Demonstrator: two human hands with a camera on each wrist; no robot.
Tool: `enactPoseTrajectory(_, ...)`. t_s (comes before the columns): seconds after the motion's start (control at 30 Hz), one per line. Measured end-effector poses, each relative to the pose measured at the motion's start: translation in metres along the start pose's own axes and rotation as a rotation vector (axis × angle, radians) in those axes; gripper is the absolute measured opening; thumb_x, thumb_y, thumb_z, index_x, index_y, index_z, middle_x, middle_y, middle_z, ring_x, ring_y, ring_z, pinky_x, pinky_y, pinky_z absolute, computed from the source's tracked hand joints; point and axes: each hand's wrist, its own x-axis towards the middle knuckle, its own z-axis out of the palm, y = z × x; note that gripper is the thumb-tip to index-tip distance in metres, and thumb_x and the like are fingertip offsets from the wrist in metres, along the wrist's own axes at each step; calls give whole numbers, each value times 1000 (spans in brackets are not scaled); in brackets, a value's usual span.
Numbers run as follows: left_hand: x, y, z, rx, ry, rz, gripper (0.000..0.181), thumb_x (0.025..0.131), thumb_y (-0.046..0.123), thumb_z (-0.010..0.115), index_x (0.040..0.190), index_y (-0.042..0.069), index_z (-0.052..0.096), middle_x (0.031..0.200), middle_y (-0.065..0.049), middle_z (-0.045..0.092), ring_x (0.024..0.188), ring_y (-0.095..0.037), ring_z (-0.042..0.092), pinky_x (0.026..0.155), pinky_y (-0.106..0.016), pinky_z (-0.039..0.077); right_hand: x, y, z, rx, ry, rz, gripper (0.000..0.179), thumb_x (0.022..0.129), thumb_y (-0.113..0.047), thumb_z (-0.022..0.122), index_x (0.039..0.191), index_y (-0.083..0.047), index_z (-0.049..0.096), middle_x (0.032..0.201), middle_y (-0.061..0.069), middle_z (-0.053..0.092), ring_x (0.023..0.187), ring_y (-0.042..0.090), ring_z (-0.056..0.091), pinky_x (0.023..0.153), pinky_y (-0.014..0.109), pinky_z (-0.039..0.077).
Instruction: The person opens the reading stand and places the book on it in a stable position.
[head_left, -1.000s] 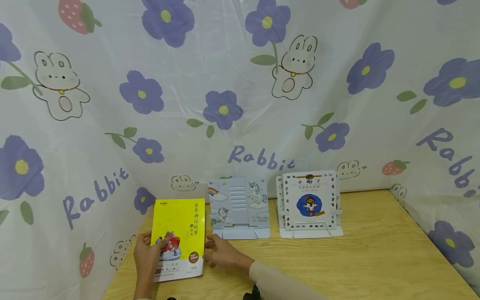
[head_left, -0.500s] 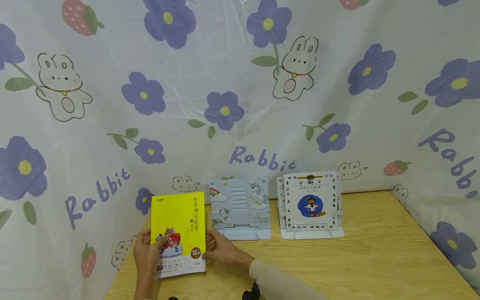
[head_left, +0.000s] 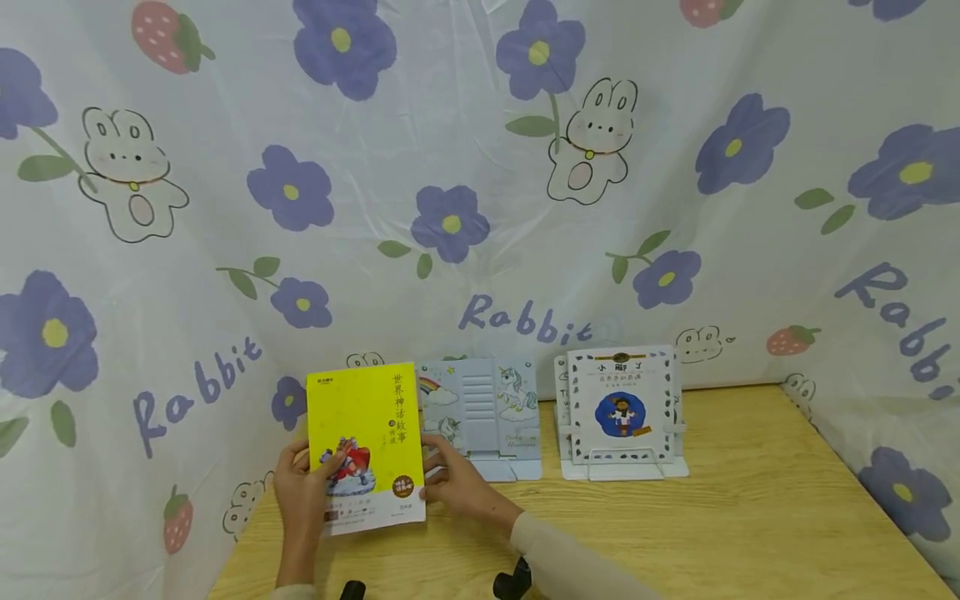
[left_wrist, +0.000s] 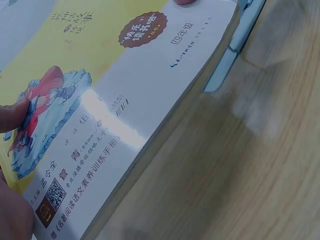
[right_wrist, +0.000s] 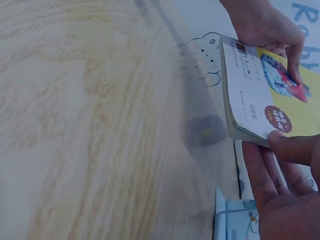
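A thick paperback book [head_left: 352,408] with a yellow and white cover is held up between both hands, front facing me. My left hand [head_left: 302,492] grips its left edge, thumb [left_wrist: 14,116] flat on the cover picture. At the lower right edge my right hand [head_left: 463,487] pinches it, thumb on the cover and fingers behind, as the right wrist view shows. There the book's bottom edge stands above the tabletop. Just right of the book, partly covered by it, is a pale blue unicorn book stand [head_left: 480,408] with nothing on its ledge.
A white picture book [head_left: 621,375] rests on a second stand [head_left: 678,468] farther right. Behind the wooden table [head_left: 750,500] hangs a printed curtain [head_left: 465,125] with flowers and rabbits. Dark objects [head_left: 512,581] show at the bottom edge of the head view.
Both hands have raised the book off the table and tilted it more upright, shifting it slightly right towards the unicorn stand. My right hand has closed on its edge.
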Motion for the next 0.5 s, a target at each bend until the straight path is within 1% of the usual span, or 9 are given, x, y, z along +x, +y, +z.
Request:
enactPoseTrajectory(0.07, 0, 4, 3, -27, -10, 13, 53, 95, 18, 83, 138, 3, 57, 94, 21, 73, 74, 1, 70, 67, -13, 57, 0, -1, -5, -5, 5, -19, 76, 96, 7, 71, 160, -22, 41, 122, 14, 69, 104, 31, 75, 85, 34, 65)
enactPoseTrajectory(0.17, 0, 10, 10, -87, -31, 28, 51, 94, 14, 83, 137, 1, 57, 93, 21, 74, 75, 0, 71, 67, -14, 58, 1, -4, -13, 3, 15, -34, 76, 95, 11, 71, 159, -19, 42, 120, 16, 69, 97, 30, 75, 84, 40, 66)
enactPoseTrajectory(0.33, -1, 19, 22, -151, -68, 37, 46, 94, 11, 82, 133, 3, 58, 92, 22, 75, 75, -1, 72, 67, -15, 59, -3, -12, -27, -34, 43, -57, 71, 95, 13, 68, 156, -15, 44, 117, 18, 68, 90, 25, 73, 83, 44, 66)
enactPoseTrajectory(0.4, -1, 22, 27, -163, -82, 42, 45, 95, 12, 82, 132, 3, 59, 93, 22, 75, 76, -1, 72, 67, -15, 59, -4, -14, -33, -54, 55, -67, 70, 95, 14, 67, 155, -15, 45, 116, 19, 68, 89, 24, 73, 84, 48, 66)
enactPoseTrajectory(0.43, -1, 24, 30, -177, -91, 44, 45, 95, 10, 82, 132, 2, 59, 93, 21, 75, 76, -1, 73, 67, -16, 59, -4, -15, -36, -65, 58, -72, 69, 95, 14, 66, 154, -14, 46, 115, 19, 68, 89, 24, 73, 83, 47, 66)
enactPoseTrajectory(0.5, -1, 27, 33, -176, -114, 52, 44, 96, 10, 80, 135, 2, 58, 94, 22, 75, 77, -1, 73, 69, -16, 60, -5, -16, -42, -69, 65, -78, 67, 96, 15, 65, 154, -14, 46, 115, 19, 68, 88, 26, 73, 84, 50, 66)
